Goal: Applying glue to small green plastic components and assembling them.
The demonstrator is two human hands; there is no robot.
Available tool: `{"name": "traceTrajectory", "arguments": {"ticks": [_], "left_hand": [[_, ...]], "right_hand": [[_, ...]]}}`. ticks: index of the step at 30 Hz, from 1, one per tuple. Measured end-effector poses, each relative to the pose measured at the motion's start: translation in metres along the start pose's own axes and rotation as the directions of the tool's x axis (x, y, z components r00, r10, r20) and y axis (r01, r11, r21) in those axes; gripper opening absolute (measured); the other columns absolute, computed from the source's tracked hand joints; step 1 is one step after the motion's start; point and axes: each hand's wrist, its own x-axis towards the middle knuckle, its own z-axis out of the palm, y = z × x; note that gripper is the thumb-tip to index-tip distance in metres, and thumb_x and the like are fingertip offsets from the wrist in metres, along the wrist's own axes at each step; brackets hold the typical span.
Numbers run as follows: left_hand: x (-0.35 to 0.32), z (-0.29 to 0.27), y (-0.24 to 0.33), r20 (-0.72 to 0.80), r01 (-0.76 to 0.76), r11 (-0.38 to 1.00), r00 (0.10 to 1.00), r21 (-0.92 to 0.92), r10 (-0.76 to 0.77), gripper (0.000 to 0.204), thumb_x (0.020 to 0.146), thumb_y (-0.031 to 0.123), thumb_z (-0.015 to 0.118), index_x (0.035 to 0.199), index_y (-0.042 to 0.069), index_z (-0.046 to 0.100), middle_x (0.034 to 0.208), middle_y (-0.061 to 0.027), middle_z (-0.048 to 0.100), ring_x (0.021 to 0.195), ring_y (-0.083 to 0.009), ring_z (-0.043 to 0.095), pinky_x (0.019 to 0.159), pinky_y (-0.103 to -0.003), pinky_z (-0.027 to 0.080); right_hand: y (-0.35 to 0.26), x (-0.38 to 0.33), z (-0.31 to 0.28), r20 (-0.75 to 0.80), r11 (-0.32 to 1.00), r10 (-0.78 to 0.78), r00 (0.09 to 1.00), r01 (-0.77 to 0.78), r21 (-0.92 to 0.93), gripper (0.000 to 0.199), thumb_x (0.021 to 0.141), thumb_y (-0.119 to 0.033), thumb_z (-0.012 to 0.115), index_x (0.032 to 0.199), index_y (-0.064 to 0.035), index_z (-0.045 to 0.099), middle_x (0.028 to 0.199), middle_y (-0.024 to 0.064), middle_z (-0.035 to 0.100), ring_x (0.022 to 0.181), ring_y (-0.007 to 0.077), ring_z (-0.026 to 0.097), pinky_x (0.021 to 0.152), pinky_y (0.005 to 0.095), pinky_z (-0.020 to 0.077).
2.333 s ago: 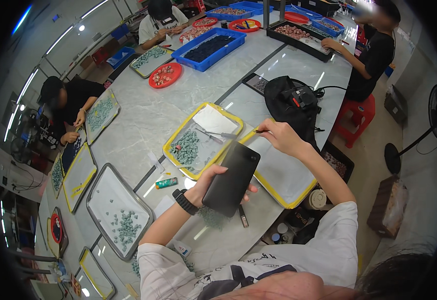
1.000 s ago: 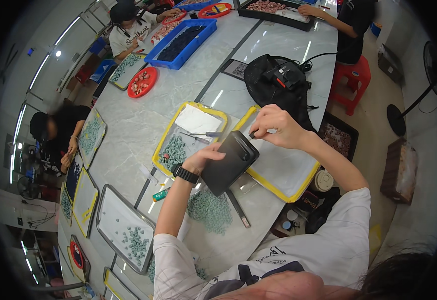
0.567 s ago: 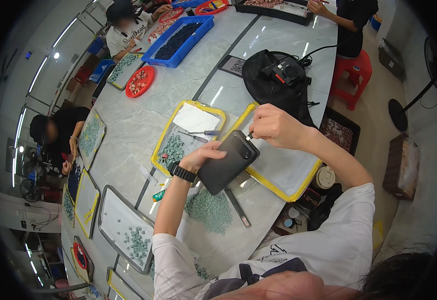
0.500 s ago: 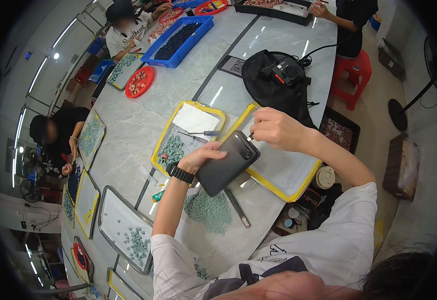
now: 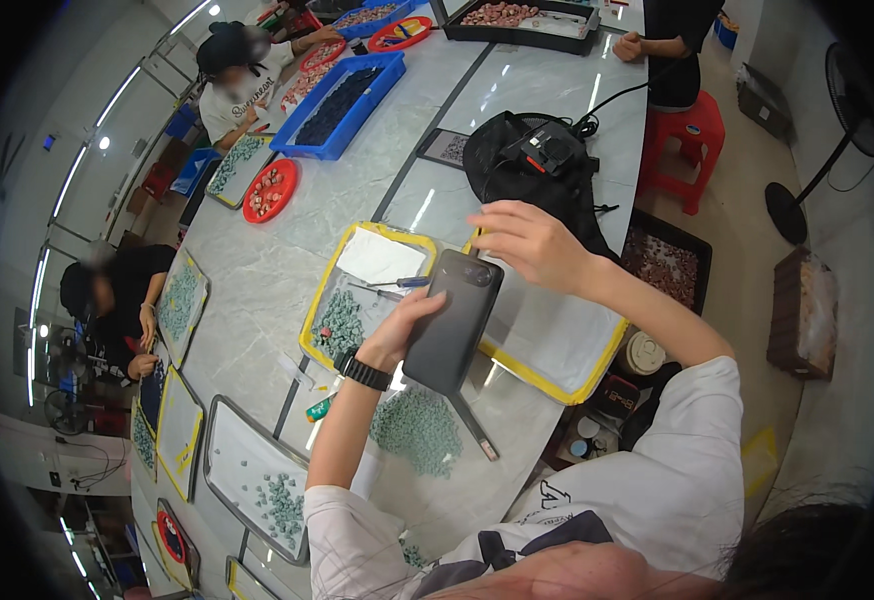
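Note:
My left hand [image 5: 404, 330], with a black watch on its wrist, is closed around a dark grey phone [image 5: 455, 320]. The phone stands tilted above the table, and its oval camera patch shows near the top. Just above the phone's upper right edge is my right hand [image 5: 525, 240], its fingers stretched out and apart from the phone. I see nothing held in it. Beneath the phone lies a long narrow dark bar [image 5: 477, 430] with a pale end. A spread of small green pieces [image 5: 412, 430] lies beside it.
A yellow-rimmed tray [image 5: 307, 335] holds green pieces, white paper and screwdrivers [image 5: 412, 282]. Another yellow-rimmed tray [image 5: 557, 388] lies under my right arm. Beyond are a black bag [image 5: 497, 150], a flat phone [image 5: 444, 148], a red dish [image 5: 287, 200] and a blue bin [image 5: 327, 152]. Other people sit around the table.
My right hand has come away from the phone's edge, where it pinched a small white thing, and its fingers have straightened. The phone has turned more upright in my left hand.

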Motion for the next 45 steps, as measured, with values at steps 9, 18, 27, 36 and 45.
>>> {"name": "traceTrajectory", "arguments": {"ticks": [9, 18, 27, 36, 45], "left_hand": [[0.006, 0.036, -0.001, -0.142, -0.09, 0.985, 0.987, -0.149, 0.069, 0.043, 0.096, 0.039, 0.046, 0.114, 0.001, 0.055, 0.104, -0.0068, 0.063, 0.091, -0.0154, 0.061, 0.082, -0.028, 0.049], [-0.019, 0.055, -0.007, -0.177, -0.217, 0.848, 0.925, 0.484, 0.337, 0.058, 0.098, 0.046, 0.039, 0.139, 0.006, 0.032, 0.127, -0.0059, 0.047, 0.111, -0.0122, 0.044, 0.091, -0.029, 0.041], [-0.168, 0.048, -0.028, -0.139, -0.25, 0.909, 0.941, 0.332, 0.309, 0.049, 0.1, 0.037, 0.036, 0.138, 0.006, 0.034, 0.128, -0.0089, 0.048, 0.113, -0.0172, 0.048, 0.092, -0.034, 0.042], [-0.249, 0.046, -0.095, -0.435, -0.254, 0.964, 0.861, 0.083, 0.264, 0.051, 0.097, 0.04, 0.041, 0.132, 0.003, 0.041, 0.122, -0.0146, 0.054, 0.105, -0.0239, 0.055, 0.088, -0.037, 0.045], [-0.301, 0.05, -0.156, -0.704, -0.471, 0.876, 0.658, -0.107, 0.268, 0.058, 0.094, 0.051, 0.042, 0.13, 0.006, 0.045, 0.119, -0.0155, 0.055, 0.099, -0.0274, 0.058, 0.081, -0.038, 0.049]], "right_hand": [[-0.071, -0.043, 0.004, 0.789, -0.401, 0.54, 0.293, -0.734, 0.548, 0.054, 0.09, -0.032, 0.06, 0.128, -0.0006, 0.037, 0.107, 0.012, 0.058, 0.081, 0.0148, 0.064, 0.062, 0.0302, 0.0547], [-0.005, -0.056, -0.015, 0.659, -0.188, 0.632, 0.408, -0.744, 0.641, 0.046, 0.089, -0.02, 0.058, 0.128, 0.0002, 0.045, 0.11, 0.0038, 0.058, 0.099, 0.0101, 0.056, 0.086, 0.0248, 0.0451], [0.094, -0.065, -0.041, 0.525, 0.017, 0.835, 0.162, -0.963, 0.27, 0.049, 0.088, -0.043, 0.053, 0.129, -0.0166, 0.053, 0.106, 0.003, 0.061, 0.092, 0.0159, 0.057, 0.068, 0.0331, 0.047], [0.196, -0.09, -0.027, 0.071, 0.295, 0.944, 0.321, -0.924, 0.244, 0.037, 0.086, -0.036, 0.061, 0.106, -0.0058, 0.065, 0.098, 0.005, 0.065, 0.089, 0.0154, 0.058, 0.073, 0.029, 0.0464], [0.154, -0.059, -0.046, 0.066, 0.302, 0.936, 0.346, -0.885, 0.356, 0.038, 0.08, -0.037, 0.07, 0.098, -0.0032, 0.065, 0.088, 0.0034, 0.062, 0.082, 0.0122, 0.056, 0.071, 0.0258, 0.0446]]}}
